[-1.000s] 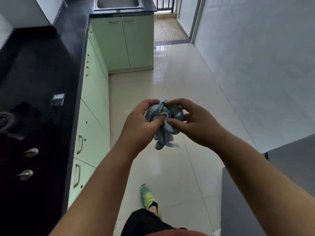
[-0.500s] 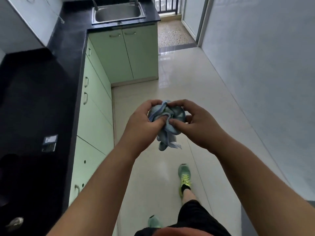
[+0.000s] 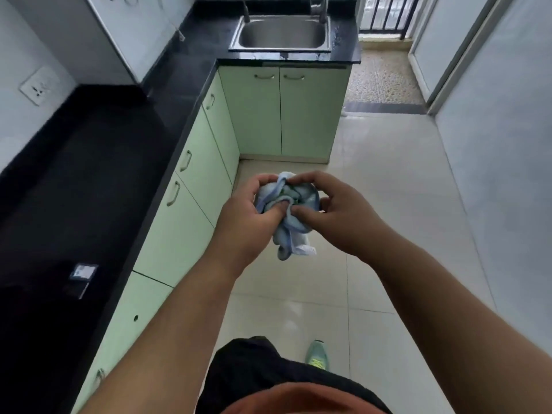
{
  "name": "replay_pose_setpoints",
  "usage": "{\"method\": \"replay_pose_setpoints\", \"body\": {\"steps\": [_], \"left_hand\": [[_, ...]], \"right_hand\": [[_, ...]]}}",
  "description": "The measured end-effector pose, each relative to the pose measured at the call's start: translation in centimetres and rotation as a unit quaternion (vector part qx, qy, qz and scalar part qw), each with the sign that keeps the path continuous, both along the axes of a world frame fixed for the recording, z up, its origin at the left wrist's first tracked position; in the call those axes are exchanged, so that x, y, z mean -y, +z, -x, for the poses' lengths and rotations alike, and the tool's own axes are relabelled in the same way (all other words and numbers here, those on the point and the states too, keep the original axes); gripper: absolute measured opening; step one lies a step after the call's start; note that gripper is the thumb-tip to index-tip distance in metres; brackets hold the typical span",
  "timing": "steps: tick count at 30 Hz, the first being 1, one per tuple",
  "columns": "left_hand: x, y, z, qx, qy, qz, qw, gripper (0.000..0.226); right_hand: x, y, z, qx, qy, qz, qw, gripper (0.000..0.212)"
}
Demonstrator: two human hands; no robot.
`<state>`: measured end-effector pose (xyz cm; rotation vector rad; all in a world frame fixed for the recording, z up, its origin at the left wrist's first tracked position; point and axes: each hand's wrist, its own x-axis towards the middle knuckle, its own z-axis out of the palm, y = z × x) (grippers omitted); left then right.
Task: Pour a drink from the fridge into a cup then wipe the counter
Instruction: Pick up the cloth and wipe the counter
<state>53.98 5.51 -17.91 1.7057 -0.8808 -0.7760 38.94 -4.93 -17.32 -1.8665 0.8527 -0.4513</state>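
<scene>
- The steel sink [image 3: 282, 34] set in the black table [image 3: 89, 180] at the far end looked dry, with nothing in it.
- Against half a second earlier, the sink sat lower and fuller in view; the cloth [image 3: 286, 210] stayed bunched.
- Left hand [image 3: 248, 222] and right hand [image 3: 343, 216] each kept a closed grip on the cloth, thumbs pinching it, held over the floor [image 3: 373, 174] beside the table.

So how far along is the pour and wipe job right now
Done: can't confirm the pour; no cup, drink or fridge is in view. In hand: a bunched blue cloth is gripped by both the left hand and the right hand, held over the floor. Left: the black counter isn't being touched, so any wiping there isn't under way now; the sink lies ahead.
</scene>
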Motion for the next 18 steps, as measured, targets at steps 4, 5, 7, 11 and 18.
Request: {"method": "replay_pose_setpoints", "body": {"steps": [4,5,7,11,18], "left_hand": [[4.0,-0.4,-3.1,-0.009,0.013,-0.005,1.0,0.03],[5.1,-0.6,-4.0,-0.009,0.015,-0.007,1.0,0.03],[7.3,-1.2,-6.2,-0.012,0.02,-0.006,1.0,0.029],[11.8,-2.2,-11.6,-0.024,0.023,0.002,0.999,0.031],[18.3,-1.4,-23.3,-0.03,0.033,0.001,0.999,0.031]], "right_hand": [[4.8,-0.5,-3.1,-0.002,0.018,-0.014,1.0,0.039],[5.9,-0.7,-4.2,-0.004,0.023,-0.013,1.0,0.04],[8.2,-1.1,-6.6,-0.013,0.029,-0.005,0.999,0.04],[12.9,-1.2,-12.2,-0.038,0.04,0.015,0.998,0.04],[20.0,-0.8,-24.4,-0.055,0.057,0.034,0.996,0.041]]}}
